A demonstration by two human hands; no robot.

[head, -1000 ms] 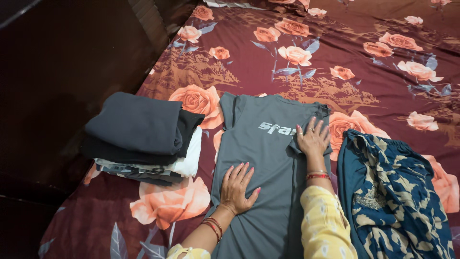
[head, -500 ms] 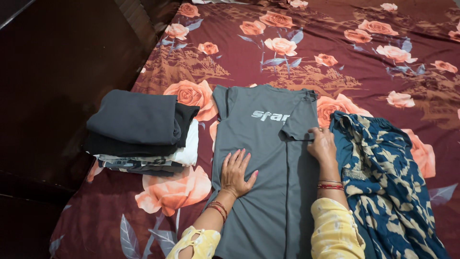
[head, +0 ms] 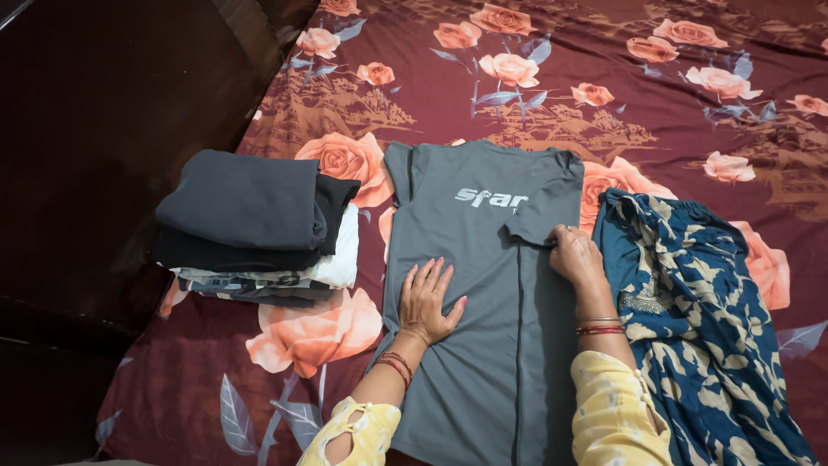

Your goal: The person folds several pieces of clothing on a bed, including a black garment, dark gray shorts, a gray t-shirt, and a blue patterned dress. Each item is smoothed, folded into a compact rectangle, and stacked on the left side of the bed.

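Left hand: I am watching my left hand (head: 427, 300) lying flat on the lower middle of the grey T-shirt (head: 470, 345), fingers (head: 429, 274) spread wide and gripping nothing, only pressing the cloth down.
Right hand: my right hand (head: 576, 256) is resting at the shirt's right edge, fingers curled onto the hem of the sleeve that is folded inward; whether they are pinching the cloth or only pressing it, I cannot tell.
Shirt: the grey T-shirt is lying face up on the bed, its right side already folded over along a straight crease, its left sleeve flat and unfolded.
Right neighbour: a blue patterned garment (head: 699, 311) is lying just beside the shirt, touching my right wrist.
Left neighbour: a stack of folded clothes (head: 254, 229), dark on top and white beneath, is sitting near the shirt's left side.
Beyond: the maroon bedsheet with orange roses (head: 535, 78) is stretching away past the collar.
Risk: in my judgement, the folded panel is likely to slip and skew the crease if either palm lifts early, and the blue garment could get dragged into the fold because it is lying so close.
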